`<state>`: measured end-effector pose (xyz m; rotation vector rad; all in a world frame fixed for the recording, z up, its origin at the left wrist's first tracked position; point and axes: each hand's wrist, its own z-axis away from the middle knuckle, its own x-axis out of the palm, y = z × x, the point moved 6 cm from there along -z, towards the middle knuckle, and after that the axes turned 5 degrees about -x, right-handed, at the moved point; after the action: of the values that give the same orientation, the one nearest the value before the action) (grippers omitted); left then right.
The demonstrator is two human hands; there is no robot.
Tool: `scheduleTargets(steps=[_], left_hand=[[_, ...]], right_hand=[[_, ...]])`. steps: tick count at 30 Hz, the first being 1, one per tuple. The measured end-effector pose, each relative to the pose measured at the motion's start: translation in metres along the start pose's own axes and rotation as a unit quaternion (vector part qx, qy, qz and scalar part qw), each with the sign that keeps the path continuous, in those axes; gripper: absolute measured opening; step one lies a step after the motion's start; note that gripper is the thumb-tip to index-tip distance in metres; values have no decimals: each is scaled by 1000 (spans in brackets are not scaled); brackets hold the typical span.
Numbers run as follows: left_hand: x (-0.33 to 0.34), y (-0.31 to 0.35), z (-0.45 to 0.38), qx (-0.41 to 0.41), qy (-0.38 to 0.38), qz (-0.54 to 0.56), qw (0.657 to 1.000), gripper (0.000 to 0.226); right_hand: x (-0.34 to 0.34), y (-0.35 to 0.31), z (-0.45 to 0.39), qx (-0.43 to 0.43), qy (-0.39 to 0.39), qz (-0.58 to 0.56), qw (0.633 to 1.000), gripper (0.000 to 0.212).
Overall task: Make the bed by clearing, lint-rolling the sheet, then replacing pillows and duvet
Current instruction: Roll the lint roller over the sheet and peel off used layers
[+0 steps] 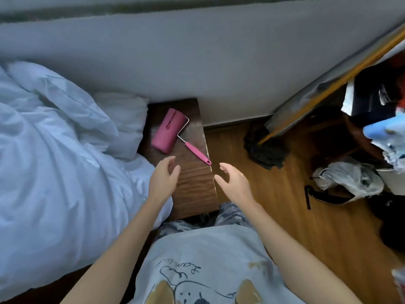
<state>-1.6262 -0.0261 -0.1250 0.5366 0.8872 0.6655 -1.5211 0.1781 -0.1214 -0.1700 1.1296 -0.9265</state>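
Both hands, the left hand (164, 179) and right hand (233, 183), are hovering apart, fingers relaxed, holding nothing. The pink lint roller (169, 131) is lying on the wooden worktop (195, 189) beside the rumpled duvet (54, 150). Probably best: clearing the duvet first with 2 hands.

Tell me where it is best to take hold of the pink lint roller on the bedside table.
Probably by the slim pink handle of the lint roller. It points toward the person and its tip reaches the bedside table edge, just ahead of the open right hand. Coming from the near right side avoids the drum.
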Motion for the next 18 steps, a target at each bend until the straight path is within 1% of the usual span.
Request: scheduleTargets(steps=[4,7,10,12,15,17,18], left_hand=[[-15,12,-51,-7,33,-109,994,42],[-7,9,-87,-3,24,-186,982,45],[8,-6,-123,-12,16,-269,963,48],[17,-15,-144,-10,31,-298,954,54],[29,-26,-176,-10,50,-310,949,72],[36,-33,-193,-3,54,-311,949,85],[40,-36,-200,-2,52,-320,946,91]], right_hand=[[20,-22,-58,-27,-49,60,997,46],[40,-24,-102,-51,-71,114,990,45],[61,-17,-143,-77,-94,162,979,50],[75,-7,-165,-98,-102,193,971,54],[93,9,-193,-103,-112,215,965,56],[108,12,-205,-125,-116,233,957,51],[115,11,-208,-142,-116,239,954,45]])
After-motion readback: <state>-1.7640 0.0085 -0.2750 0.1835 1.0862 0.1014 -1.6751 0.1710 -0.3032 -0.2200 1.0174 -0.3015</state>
